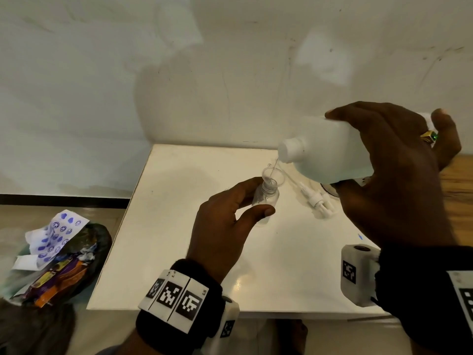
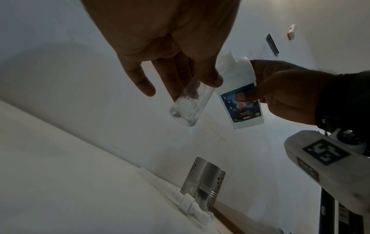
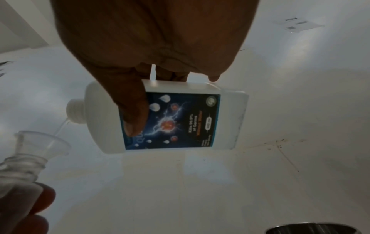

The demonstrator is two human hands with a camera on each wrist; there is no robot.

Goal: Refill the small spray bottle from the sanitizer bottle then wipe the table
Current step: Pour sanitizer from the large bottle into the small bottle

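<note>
My left hand grips the small clear spray bottle above the white table, thumb and fingers round its body. A clear funnel sits in its open neck. My right hand holds the white sanitizer bottle tipped nearly flat, mouth to the left. A thin stream runs from its mouth into the funnel. From the left wrist, a little liquid shows at the small bottle's bottom. The sanitizer bottle's blue label faces the right wrist camera. The white spray pump lies on the table, right of the small bottle.
A perforated steel cup stands by the wall at the table's back, with a white cloth in front of it. A bin of wrappers and paper stands on the floor to the left. A wooden surface adjoins on the right.
</note>
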